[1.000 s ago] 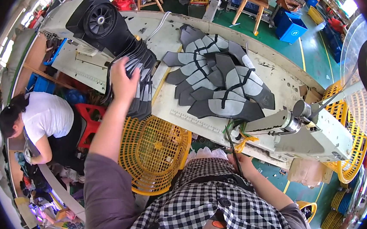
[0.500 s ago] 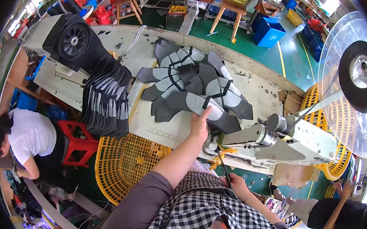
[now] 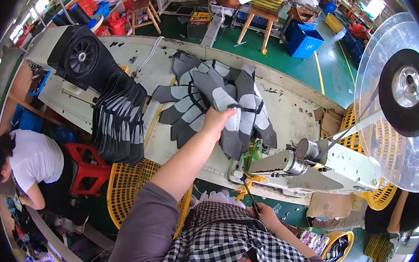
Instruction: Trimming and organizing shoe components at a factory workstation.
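Note:
My left hand (image 3: 217,121) is closed on the middle of a two-tone grey fabric piece (image 3: 208,87), a curved, flared shape like a shoe upper. It holds the piece over a fanned pile of similar pieces (image 3: 177,96) on the pale sewing-machine table. Some pieces in the pile have black bands across them. Low in front of my body, my right hand (image 3: 267,217) is closed round a slim dark tool (image 3: 251,193), whose long end points up toward the table edge. Its exact kind is unclear.
At left, a stack of pieces (image 3: 119,119) hangs beside a black motor wheel (image 3: 82,56). A machine arm (image 3: 349,166) and large reel (image 3: 409,92) stand at right. Below are a yellow basket (image 3: 128,188) and red stool (image 3: 86,170). A person (image 3: 37,162) sits at left.
My left hand has moved up and left, carrying the grey piece over the pile. The pieces near it have shifted. My right hand keeps the dark tool low, nearly in place.

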The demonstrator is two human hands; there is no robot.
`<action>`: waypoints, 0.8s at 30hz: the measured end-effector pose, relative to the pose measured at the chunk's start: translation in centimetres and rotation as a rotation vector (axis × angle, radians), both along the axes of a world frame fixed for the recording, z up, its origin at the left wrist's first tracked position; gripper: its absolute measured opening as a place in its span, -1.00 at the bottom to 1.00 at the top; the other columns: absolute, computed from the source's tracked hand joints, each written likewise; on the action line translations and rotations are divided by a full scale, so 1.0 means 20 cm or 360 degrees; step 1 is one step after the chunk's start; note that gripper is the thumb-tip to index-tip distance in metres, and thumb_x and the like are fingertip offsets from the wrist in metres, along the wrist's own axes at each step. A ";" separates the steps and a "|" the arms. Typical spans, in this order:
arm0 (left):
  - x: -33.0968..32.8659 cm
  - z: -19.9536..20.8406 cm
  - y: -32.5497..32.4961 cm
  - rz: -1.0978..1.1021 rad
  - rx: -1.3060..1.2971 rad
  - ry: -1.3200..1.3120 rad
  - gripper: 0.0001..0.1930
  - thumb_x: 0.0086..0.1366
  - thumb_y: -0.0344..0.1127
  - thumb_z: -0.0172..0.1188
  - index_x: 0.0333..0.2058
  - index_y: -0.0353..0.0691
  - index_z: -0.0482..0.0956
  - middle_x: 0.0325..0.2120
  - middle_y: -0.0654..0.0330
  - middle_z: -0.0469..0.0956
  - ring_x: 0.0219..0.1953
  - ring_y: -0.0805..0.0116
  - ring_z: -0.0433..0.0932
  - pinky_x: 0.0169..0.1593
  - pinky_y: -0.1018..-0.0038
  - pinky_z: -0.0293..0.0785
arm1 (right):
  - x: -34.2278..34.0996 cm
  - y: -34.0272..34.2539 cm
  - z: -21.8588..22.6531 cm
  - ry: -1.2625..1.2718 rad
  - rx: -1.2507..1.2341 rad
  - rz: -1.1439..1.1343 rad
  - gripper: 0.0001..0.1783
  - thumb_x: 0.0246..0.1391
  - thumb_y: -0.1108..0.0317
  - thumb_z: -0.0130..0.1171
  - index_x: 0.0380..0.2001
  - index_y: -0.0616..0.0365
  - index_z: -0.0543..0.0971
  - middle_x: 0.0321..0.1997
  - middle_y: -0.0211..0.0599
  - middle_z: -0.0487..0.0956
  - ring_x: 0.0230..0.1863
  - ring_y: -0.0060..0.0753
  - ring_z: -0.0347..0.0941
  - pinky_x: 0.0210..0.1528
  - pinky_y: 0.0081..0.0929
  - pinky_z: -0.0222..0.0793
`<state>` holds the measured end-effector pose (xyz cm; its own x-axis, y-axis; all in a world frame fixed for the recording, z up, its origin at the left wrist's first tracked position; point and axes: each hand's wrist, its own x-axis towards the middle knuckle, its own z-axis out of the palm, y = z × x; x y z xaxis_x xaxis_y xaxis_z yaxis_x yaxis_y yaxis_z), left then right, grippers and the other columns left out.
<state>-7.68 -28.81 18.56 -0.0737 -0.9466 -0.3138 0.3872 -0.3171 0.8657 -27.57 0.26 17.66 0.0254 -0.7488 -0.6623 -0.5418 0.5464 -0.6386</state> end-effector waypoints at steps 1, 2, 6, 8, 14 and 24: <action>0.03 -0.03 0.04 0.0007 0.0013 -0.0161 -0.57 -0.06 -0.42 0.28 -0.14 -0.32 0.48 -0.25 0.13 0.55 -0.21 0.31 0.53 -0.12 0.46 0.40 | 0.01 -0.02 0.02 0.0000 0.0015 0.0004 -0.41 -0.06 -0.15 0.20 -0.36 0.27 0.55 -0.45 -0.06 0.56 -0.39 -0.23 0.50 -0.29 -0.37 0.36; 0.05 -0.07 0.08 0.0037 -0.0026 -0.0360 -0.58 -0.09 -0.41 0.31 -0.17 -0.31 0.50 -0.29 0.13 0.57 -0.24 0.31 0.54 -0.15 0.45 0.41 | 0.02 -0.04 0.03 0.0000 0.0030 0.0007 -0.41 -0.06 -0.15 0.20 -0.35 0.27 0.55 -0.44 -0.06 0.57 -0.38 -0.25 0.51 -0.28 -0.37 0.36; 0.05 -0.02 0.21 -0.0165 -0.0094 -0.0333 -0.61 -0.07 -0.43 0.30 -0.18 -0.30 0.51 -0.29 0.15 0.57 -0.23 0.35 0.53 -0.14 0.44 0.41 | 0.03 -0.08 0.01 0.0145 0.0014 0.0169 -0.42 -0.08 -0.16 0.20 -0.35 0.25 0.56 -0.44 -0.06 0.57 -0.36 -0.17 0.52 -0.28 -0.34 0.37; 0.02 0.03 0.19 -0.0272 0.0047 0.0133 -0.61 -0.02 -0.43 0.27 -0.15 -0.32 0.49 -0.24 0.13 0.56 -0.17 0.31 0.52 -0.08 0.40 0.40 | 0.04 -0.09 0.03 0.0111 0.0011 0.0147 -0.42 -0.08 -0.16 0.20 -0.36 0.24 0.56 -0.44 -0.05 0.57 -0.36 -0.13 0.51 -0.28 -0.33 0.37; -0.12 -0.11 0.02 -0.0599 0.0536 0.0978 -0.63 0.06 -0.38 0.23 -0.13 -0.37 0.46 -0.20 0.07 0.54 -0.13 0.22 0.51 0.00 0.33 0.40 | -0.01 -0.06 -0.05 0.0056 -0.0069 0.0108 -0.41 -0.08 -0.17 0.20 -0.34 0.23 0.57 -0.45 -0.06 0.57 -0.38 -0.17 0.51 -0.29 -0.36 0.36; -0.27 0.03 -0.20 -0.0527 0.0053 0.0851 -0.61 0.09 -0.35 0.16 -0.08 -0.33 0.45 -0.17 0.05 0.54 -0.13 0.17 0.53 0.03 0.24 0.41 | -0.05 0.02 -0.02 0.0122 0.0034 -0.0120 -0.43 -0.03 -0.14 0.18 -0.36 0.27 0.53 -0.47 -0.13 0.56 -0.41 -0.35 0.46 -0.29 -0.41 0.33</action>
<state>-13.09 -32.79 19.19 -0.5163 -0.8370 -0.1812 0.6403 -0.5177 0.5674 -28.64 0.60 17.20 -0.0816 -0.7322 -0.6762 -0.5453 0.6007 -0.5846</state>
